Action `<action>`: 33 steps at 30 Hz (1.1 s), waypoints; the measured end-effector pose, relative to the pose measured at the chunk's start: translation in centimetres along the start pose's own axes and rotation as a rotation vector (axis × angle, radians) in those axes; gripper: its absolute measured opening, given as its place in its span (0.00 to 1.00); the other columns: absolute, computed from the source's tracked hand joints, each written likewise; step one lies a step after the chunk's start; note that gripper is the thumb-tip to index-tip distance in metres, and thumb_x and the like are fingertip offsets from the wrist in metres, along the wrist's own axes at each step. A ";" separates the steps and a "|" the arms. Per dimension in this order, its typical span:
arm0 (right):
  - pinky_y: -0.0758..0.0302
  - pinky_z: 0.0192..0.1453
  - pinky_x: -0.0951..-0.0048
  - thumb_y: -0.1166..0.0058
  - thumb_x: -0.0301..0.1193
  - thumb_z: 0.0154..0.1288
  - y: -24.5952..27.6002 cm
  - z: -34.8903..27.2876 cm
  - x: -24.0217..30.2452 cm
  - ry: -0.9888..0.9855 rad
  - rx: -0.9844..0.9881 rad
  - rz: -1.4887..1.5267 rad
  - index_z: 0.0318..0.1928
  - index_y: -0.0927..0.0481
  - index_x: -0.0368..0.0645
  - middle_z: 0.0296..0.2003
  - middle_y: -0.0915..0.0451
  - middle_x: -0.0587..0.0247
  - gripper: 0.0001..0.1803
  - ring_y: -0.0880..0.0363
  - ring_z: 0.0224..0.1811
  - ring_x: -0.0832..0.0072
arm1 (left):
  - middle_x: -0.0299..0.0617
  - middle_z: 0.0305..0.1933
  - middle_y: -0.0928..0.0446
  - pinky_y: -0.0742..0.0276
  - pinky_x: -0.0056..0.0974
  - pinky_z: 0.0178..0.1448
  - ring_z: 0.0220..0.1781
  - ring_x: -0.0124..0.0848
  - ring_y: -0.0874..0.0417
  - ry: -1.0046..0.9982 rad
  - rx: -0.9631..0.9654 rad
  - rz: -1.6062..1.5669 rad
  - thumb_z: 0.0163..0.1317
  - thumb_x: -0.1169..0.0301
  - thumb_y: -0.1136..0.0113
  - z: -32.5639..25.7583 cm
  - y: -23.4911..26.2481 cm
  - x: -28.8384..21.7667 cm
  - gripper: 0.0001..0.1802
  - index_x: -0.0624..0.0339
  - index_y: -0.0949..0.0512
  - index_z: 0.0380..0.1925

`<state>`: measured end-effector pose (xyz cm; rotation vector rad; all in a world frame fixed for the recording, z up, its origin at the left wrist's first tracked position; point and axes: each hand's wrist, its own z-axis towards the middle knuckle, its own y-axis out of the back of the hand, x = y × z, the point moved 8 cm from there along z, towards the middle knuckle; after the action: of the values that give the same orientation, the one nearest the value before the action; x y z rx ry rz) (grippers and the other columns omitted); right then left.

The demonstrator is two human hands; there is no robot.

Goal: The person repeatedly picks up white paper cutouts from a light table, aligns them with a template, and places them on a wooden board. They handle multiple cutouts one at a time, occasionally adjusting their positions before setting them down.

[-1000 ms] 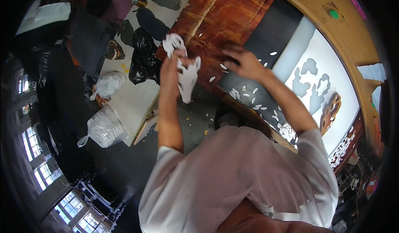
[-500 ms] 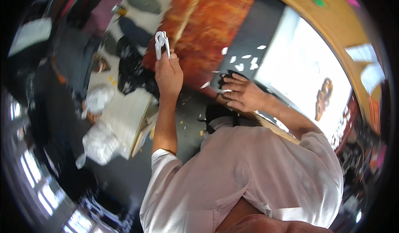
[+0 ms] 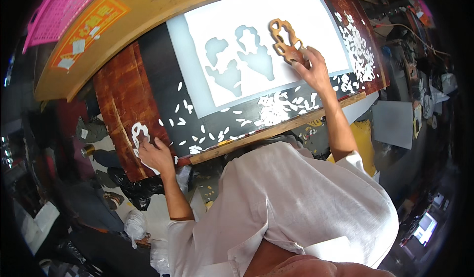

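My left hand lies over a white cut-out piece on the red-brown tabletop at the left. Its thumb is apart from the fingers, which rest on the piece and cover its lower part. On a white sheet, my right hand grips the lower end of a brown cutting die between thumb and fingers. The die has a looped, scalloped outline and lies flat. Left of it, two shapes are cut out of the sheet, and the blue-grey board shows through them.
Small white offcuts lie along the black near side of the table, with another heap at the right. A yellow beam crosses the far side. A pink basket stands at far left, and a wooden strip lines the near edge.
The view has swung toward the table. The white cut-out piece, held up in my left hand before, now lies on the red-brown tabletop. My right hand has moved from the offcuts to the die.
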<state>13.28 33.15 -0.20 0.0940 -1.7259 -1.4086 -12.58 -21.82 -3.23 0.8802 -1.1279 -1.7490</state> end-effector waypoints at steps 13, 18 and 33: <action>0.23 0.73 0.59 0.24 0.32 0.58 0.1 4.9 -4.9 0.076 0.106 0.619 0.63 0.14 0.40 0.70 0.24 0.53 0.31 0.24 0.71 0.61 | 0.59 0.58 0.19 0.24 0.55 0.68 0.63 0.60 0.20 -0.458 0.166 -0.794 0.68 0.72 0.35 3.4 -4.6 -43.5 0.19 0.68 0.20 0.56; 0.26 0.76 0.65 0.27 0.24 0.58 8.6 2.0 -8.4 0.078 0.025 0.669 0.66 0.17 0.35 0.72 0.25 0.51 0.33 0.24 0.73 0.63 | 0.64 0.72 0.28 0.39 0.62 0.80 0.76 0.63 0.30 -0.704 -0.011 -0.508 0.70 0.61 0.33 12.0 -13.6 -48.6 0.30 0.67 0.24 0.66; 0.24 0.66 0.73 0.30 0.20 0.64 9.1 -1.1 -11.6 -0.287 -0.073 0.744 0.69 0.20 0.33 0.66 0.20 0.59 0.32 0.19 0.62 0.74 | 0.66 0.71 0.28 0.36 0.59 0.81 0.74 0.61 0.28 -0.718 0.248 -0.731 0.59 0.66 0.29 0.0 -4.7 -52.2 0.35 0.69 0.24 0.66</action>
<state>25.13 41.98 0.64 -0.7490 -1.6699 -0.9434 6.31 27.05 -1.98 0.8975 -1.6349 -2.7038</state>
